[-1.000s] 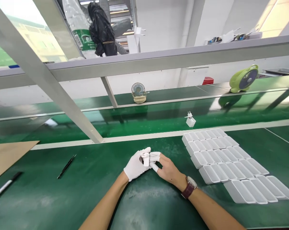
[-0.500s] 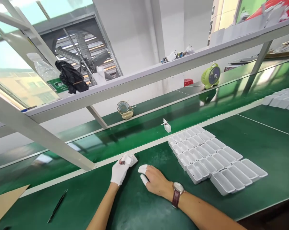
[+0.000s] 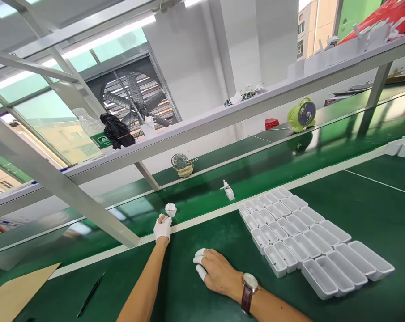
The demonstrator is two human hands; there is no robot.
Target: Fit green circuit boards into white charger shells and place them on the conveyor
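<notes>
Green smooth-topped desk [image 3: 215, 232]: spans the foreground, both forearms over it.
Glossy green belt [image 3: 202, 197]: beyond the desk, a pale straight rail [image 3: 205, 217] between.
White oblong open-topped plastic shells [image 3: 299, 248]: packed rows on the desk, right side; no lids seen on them.
Right hand with white fingertip covers [image 3: 217, 270]: at the desk, left of the shells; fingers loosely curled, grip slack, nothing seen in it.
White-gloved left hand [image 3: 162, 228]: at the rail; fingertips at the near side of a white angular block [image 3: 170, 209]. Grip pinched or loose: cannot tell.
Block: at the belt, just past the rail.
White boxy unit with prongs [image 3: 228, 192]: on the belt, right of the block, apart from it.
Stage (judged): one unit is out on the belt, the block looks nearly set down there; shells appear unworked, number left unclear.
</notes>
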